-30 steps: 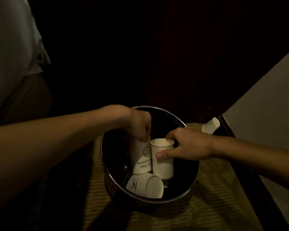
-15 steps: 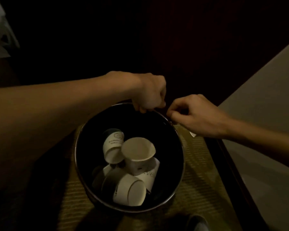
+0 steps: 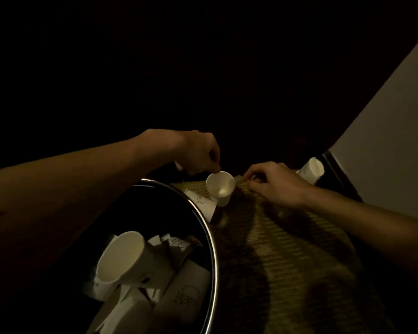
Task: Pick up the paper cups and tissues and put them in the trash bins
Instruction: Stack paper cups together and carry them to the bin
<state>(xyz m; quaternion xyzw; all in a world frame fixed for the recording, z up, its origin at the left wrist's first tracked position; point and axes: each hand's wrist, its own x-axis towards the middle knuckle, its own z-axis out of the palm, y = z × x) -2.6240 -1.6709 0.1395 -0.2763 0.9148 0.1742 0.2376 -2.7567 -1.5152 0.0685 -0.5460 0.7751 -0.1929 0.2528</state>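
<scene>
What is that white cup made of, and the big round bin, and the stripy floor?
The white cup looks like thin matte paper, with a rolled rim. The bin seems to be metal or glossy plastic: its rim shines like chrome and its inside is dark. The floor looks like ribbed woven carpet, dull olive, though the dim light leaves that unsure.

A dim indoor room, home or hotel I cannot tell: ribbed olive carpet underfoot, a pale wall with dark baseboard, and a metal-rimmed trash bin holding paper cups.
</scene>
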